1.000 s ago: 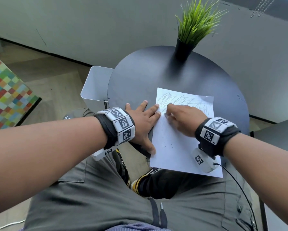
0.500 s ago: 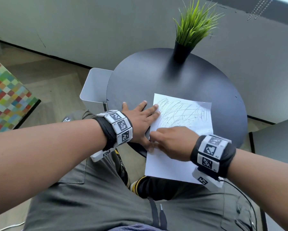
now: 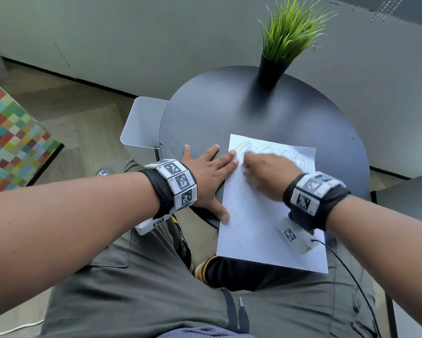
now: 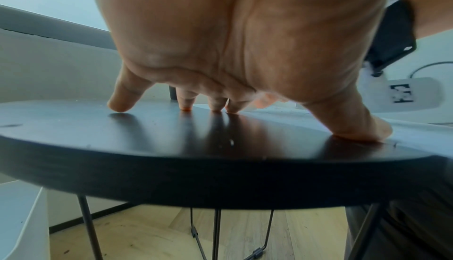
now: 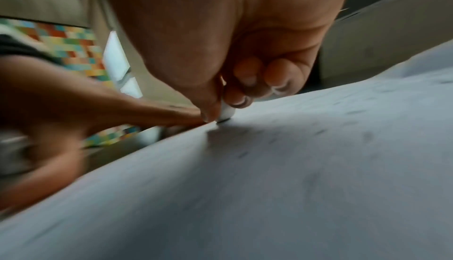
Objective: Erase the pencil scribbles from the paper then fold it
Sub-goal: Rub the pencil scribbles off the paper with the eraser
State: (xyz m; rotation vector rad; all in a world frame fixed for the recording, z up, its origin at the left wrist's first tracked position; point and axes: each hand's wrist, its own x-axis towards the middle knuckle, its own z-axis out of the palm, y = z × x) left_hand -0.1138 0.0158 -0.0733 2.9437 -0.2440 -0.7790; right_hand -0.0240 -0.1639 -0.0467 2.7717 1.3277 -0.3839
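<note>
A white sheet of paper (image 3: 261, 230) lies on the round black table (image 3: 217, 113), its near end hanging over the table's edge. Pencil scribbles (image 3: 300, 162) cover its far part; faint marks show lower down. My left hand (image 3: 211, 175) lies flat with spread fingers on the table, its fingertips and thumb touching the paper's left edge. My right hand (image 3: 266, 174), blurred by motion, pinches a small white eraser (image 5: 226, 113) between thumb and fingers and presses its tip on the paper (image 5: 269, 177) near the upper left corner.
A potted green grass plant (image 3: 278, 45) stands at the table's far edge. A white bin (image 3: 141, 130) sits on the floor left of the table. A grey surface (image 3: 410, 198) lies to the right. A colourful checked rug (image 3: 7, 142) lies at far left. My lap is below the paper.
My right hand swept from the paper's left-middle back up to the scribbled top-left area. The left hand stayed flat at the paper's edge.
</note>
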